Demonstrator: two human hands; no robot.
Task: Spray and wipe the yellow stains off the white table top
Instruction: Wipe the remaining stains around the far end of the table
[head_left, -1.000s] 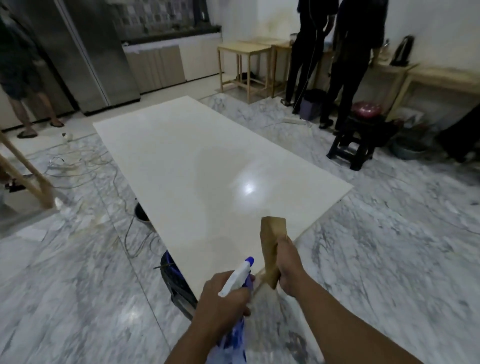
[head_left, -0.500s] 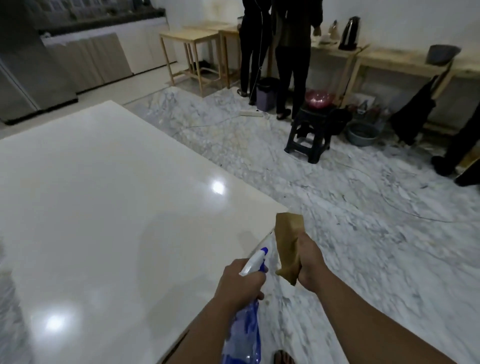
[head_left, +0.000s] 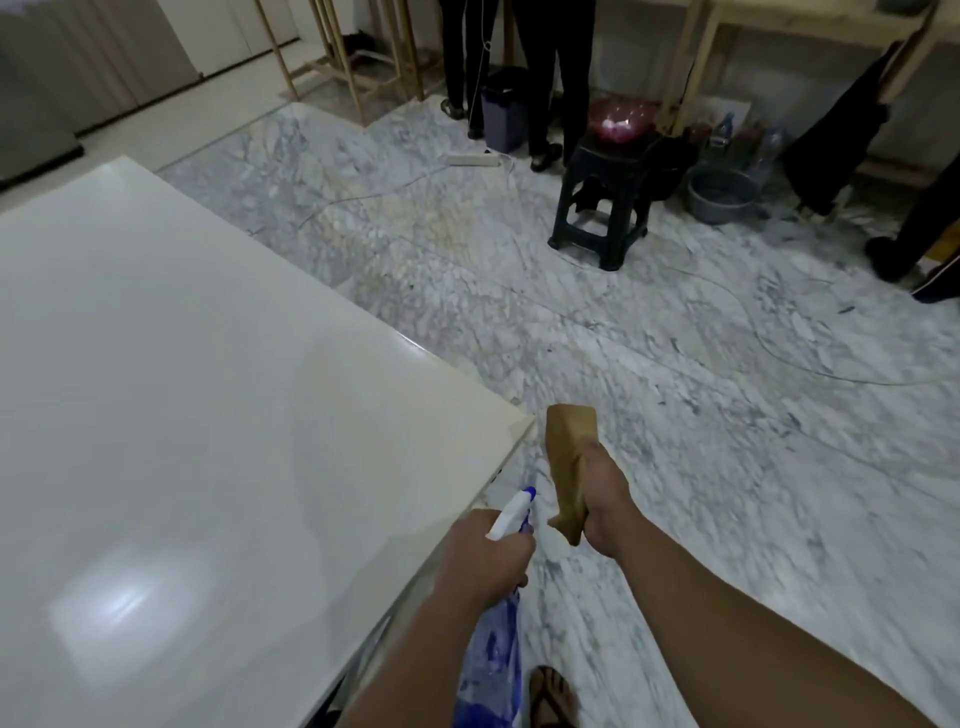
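Your left hand (head_left: 485, 558) grips the neck of the spray bottle (head_left: 493, 660), its white and blue nozzle pointing forward past the table's near corner. Your right hand (head_left: 605, 499) is clenched round a folded tan cloth (head_left: 567, 457), which stands upright in your fist, just beside that corner but off the table, over the marble floor (head_left: 701, 415).

The white table top (head_left: 182, 389) fills the left of the view — glossy, with a light reflected near your side. Neither the nozzle nor the cloth touches it. No clear yellow stain shows on the part in view; there is only a faint warm tint toward the right edge, too weak to call. No wet patch or spray mist shows either.

So, as I judge it, you are equipped but not yet working — finding the stains, spraying and wiping all seem left to do.
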